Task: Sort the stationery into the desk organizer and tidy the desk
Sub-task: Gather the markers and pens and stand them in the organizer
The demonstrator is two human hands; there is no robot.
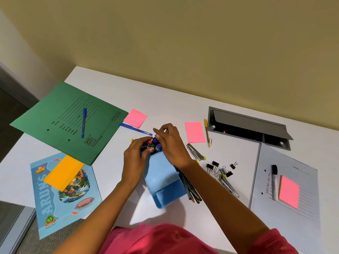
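Two hands work at the far end of the organizer, which stands mid-desk directly before the person.

Left hand: fingers curled round the far-left rim, thumb on the edge. Judged to be steadying the box so it neither slides nor tips.

Right hand: arched over the capped pens standing in the far compartment, fingers curled, thumb against a blue cap. Whether it pinches a pen or only presses the bunch down cannot be told.

Pencils sit in the right-side compartment, leaning out over its rim toward the person.

Step in hand, by judgement: seating pens upright so they take less room.

Outstanding items, all loose and well apart:
- blue pen on the green folder
- second pen touching a pink note
- yellow pen just beside another note
- chrome tools and binder clips right of the organizer
- marker and a third note on the grey file
- orange note on the notebook

Finding: sorting is partly done and tidying of the papers is not begun. Risk: the leaning pencils may spill if the box is jogged.
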